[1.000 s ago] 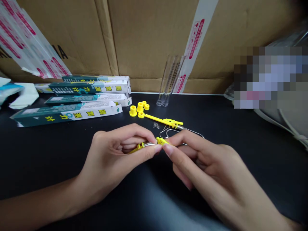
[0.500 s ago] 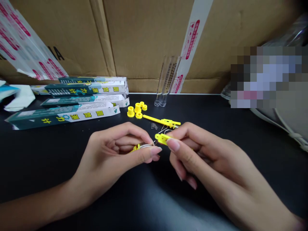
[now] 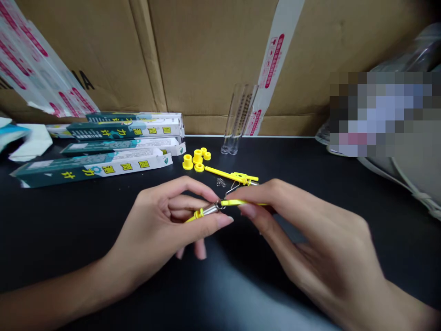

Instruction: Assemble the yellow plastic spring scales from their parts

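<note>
My left hand (image 3: 161,220) pinches a silvery spring (image 3: 210,209) with a yellow plastic end piece. A small wire loop sticks out of the spring towards the right. My right hand (image 3: 320,239) grips a flat yellow plastic strip (image 3: 233,202) edge-on between thumb and forefinger; the fingers cover much of it. The strip's tip meets the wire loop, but whether they are hooked together I cannot tell. Just beyond the hands lie a yellow rod (image 3: 220,173), a bent wire hook (image 3: 231,188) and several tiny springs (image 3: 221,182).
Several yellow caps (image 3: 197,156) stand behind my hands. Two clear tubes (image 3: 229,124) are upright near the cardboard wall (image 3: 206,55). Printed narrow boxes (image 3: 103,168) lie at the left on the black table (image 3: 86,225). A pale bag (image 3: 413,170) sits at the right.
My right hand has turned over, tipping the yellow strip from face-up to edge-on. The strip's tip is now at the wire loop. Lower fingers of my left hand have uncurled downward.
</note>
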The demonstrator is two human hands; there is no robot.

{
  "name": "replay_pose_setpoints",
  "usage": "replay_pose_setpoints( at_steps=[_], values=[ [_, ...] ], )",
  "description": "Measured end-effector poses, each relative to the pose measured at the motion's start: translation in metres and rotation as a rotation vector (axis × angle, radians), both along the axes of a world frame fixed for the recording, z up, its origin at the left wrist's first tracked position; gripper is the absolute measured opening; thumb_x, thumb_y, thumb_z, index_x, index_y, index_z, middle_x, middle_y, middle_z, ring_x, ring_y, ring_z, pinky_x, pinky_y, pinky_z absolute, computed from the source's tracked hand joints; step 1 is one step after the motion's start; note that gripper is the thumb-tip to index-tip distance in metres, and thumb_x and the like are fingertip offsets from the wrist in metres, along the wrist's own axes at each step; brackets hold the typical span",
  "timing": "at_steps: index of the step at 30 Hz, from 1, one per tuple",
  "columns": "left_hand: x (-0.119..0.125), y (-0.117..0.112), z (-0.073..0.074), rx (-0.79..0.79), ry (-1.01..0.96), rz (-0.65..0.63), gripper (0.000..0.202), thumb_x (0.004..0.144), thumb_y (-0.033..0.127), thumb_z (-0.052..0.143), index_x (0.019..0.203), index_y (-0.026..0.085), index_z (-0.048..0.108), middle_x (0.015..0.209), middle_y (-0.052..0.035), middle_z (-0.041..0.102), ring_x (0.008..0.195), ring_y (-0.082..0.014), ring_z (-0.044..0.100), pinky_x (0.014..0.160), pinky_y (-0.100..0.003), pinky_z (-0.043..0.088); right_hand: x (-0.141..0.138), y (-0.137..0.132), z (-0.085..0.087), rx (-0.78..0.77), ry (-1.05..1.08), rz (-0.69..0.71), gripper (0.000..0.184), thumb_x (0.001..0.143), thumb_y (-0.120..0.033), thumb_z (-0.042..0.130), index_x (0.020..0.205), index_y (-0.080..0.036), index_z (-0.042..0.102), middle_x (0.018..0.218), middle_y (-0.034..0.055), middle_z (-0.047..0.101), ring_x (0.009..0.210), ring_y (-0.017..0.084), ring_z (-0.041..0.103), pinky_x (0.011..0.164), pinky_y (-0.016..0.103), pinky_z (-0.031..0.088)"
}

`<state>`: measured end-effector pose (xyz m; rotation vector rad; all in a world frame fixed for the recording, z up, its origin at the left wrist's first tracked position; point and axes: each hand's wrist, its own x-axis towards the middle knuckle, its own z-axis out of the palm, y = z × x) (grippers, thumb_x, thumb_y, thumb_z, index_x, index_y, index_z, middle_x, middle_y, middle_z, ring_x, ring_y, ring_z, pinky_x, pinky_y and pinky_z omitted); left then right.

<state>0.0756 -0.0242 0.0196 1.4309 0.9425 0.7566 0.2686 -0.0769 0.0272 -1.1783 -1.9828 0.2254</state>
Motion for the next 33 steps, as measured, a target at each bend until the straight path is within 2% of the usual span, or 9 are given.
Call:
replay_pose_setpoints(
  at_steps=[3,9,14,17,20,23,25,29,33],
  values=[
    [0.001,0.001,-0.001,0.086,0.062,0.028,0.020,0.076,0.030,0.082,0.086,0.021,0.068,0.052,0.0089,0.065,0.035,-0.0032,0.048,0.034,-0.009,0.034,0.003,0.003,-0.001,0.105,-0.146,-0.069,0.026,0.096,-0.005,0.053,0.108,-0.023,0.067,0.094,0.0001,0.068,0.079,0.009,0.068,0.066,0.017,0.048],
    [0.003,-0.005,-0.004,0.340,0.162,0.072,0.010,0.075,0.023,0.080,0.079,0.024,0.071,0.066,0.0085,0.071,0.060,-0.0069,0.066,0.055,-0.009,0.046,0.011,0.004,-0.005,0.219,-0.359,-0.154,0.034,0.093,-0.004,0.054,0.108,-0.030,0.069,0.099,0.0011,0.065,0.079,0.012,0.066,0.056,0.022,0.043],
    [0.002,-0.008,-0.004,0.452,0.231,0.098,0.008,0.077,0.021,0.078,0.079,0.026,0.072,0.068,0.0115,0.072,0.061,-0.0060,0.068,0.057,-0.008,0.047,0.011,0.005,-0.004,0.194,-0.338,-0.126,0.032,0.094,-0.004,0.053,0.107,-0.029,0.069,0.096,0.0016,0.064,0.078,0.012,0.065,0.056,0.023,0.043],
    [0.001,-0.008,-0.004,0.494,0.238,0.098,0.010,0.077,0.019,0.078,0.080,0.027,0.073,0.071,0.0120,0.074,0.061,-0.0056,0.068,0.057,-0.007,0.048,0.008,0.006,-0.002,0.089,-0.182,-0.070,0.022,0.097,-0.010,0.053,0.106,-0.024,0.067,0.093,0.0021,0.065,0.079,0.012,0.065,0.063,0.022,0.047],
    [0.000,-0.008,-0.005,0.504,0.252,0.085,0.009,0.078,0.020,0.078,0.081,0.027,0.074,0.072,0.0110,0.075,0.061,-0.0066,0.069,0.056,-0.009,0.049,0.005,0.006,-0.002,-0.127,0.032,-0.049,0.011,0.100,-0.018,0.054,0.101,-0.022,0.064,0.086,-0.0013,0.065,0.070,0.010,0.061,0.064,0.020,0.047],
    [0.000,-0.009,-0.005,0.532,0.284,0.087,0.004,0.078,0.023,0.077,0.080,0.025,0.074,0.067,0.0093,0.073,0.055,-0.0076,0.064,0.050,-0.012,0.045,0.003,0.007,-0.003,-0.334,0.149,0.005,0.013,0.102,-0.025,0.052,0.096,-0.025,0.063,0.075,-0.0071,0.063,0.060,0.007,0.056,0.060,0.017,0.044],
    [-0.001,-0.010,-0.005,0.598,0.315,0.078,0.003,0.079,0.024,0.077,0.077,0.023,0.074,0.060,0.0086,0.069,0.049,-0.0073,0.057,0.045,-0.014,0.040,0.002,0.008,-0.004,-0.419,0.173,0.047,0.013,0.102,-0.028,0.053,0.095,-0.027,0.064,0.077,-0.0081,0.065,0.064,0.006,0.059,0.063,0.017,0.045],
    [0.000,-0.012,-0.006,0.725,0.344,0.070,0.007,0.078,0.022,0.077,0.073,0.023,0.071,0.053,0.0099,0.062,0.043,-0.0058,0.047,0.042,-0.016,0.035,0.001,0.008,-0.006,-0.463,0.161,0.076,0.009,0.101,-0.028,0.056,0.098,-0.026,0.065,0.094,-0.0066,0.071,0.082,0.008,0.065,0.073,0.018,0.046],
    [0.000,-0.013,-0.009,0.792,0.372,0.109,0.011,0.076,0.021,0.078,0.072,0.024,0.068,0.050,0.0116,0.059,0.040,-0.0053,0.045,0.039,-0.016,0.034,0.002,0.006,-0.003,-0.451,0.095,0.032,0.014,0.100,-0.030,0.057,0.090,-0.024,0.064,0.082,-0.0062,0.068,0.070,0.008,0.060,0.063,0.019,0.044]
  ],
)
